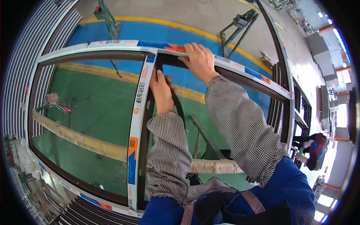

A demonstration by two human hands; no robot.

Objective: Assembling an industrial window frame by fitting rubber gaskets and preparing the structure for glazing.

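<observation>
A large dark window frame (135, 112), its faces covered in white, blue and orange protective film, lies across the view, split by an upright middle bar. My left hand (163, 93) is closed at the bar's right side, near the upper corner, on a black flexible strip (178, 103). The strip curves down behind that hand and passes out of sight by the sleeve. To the right, my right hand (201, 62) grips the frame's far rail, fingers over its top and thumb against the inner edge. Part of the strip near the corner is hidden by my hands.
Padded wooden beams (80, 138) run beneath the frame. Green metal stands (240, 28) are beyond it on the blue floor. Long profiles are stacked at the left (18, 75). A tool with red handles (60, 103) shows through the left opening. Another person (315, 150) is at the far right.
</observation>
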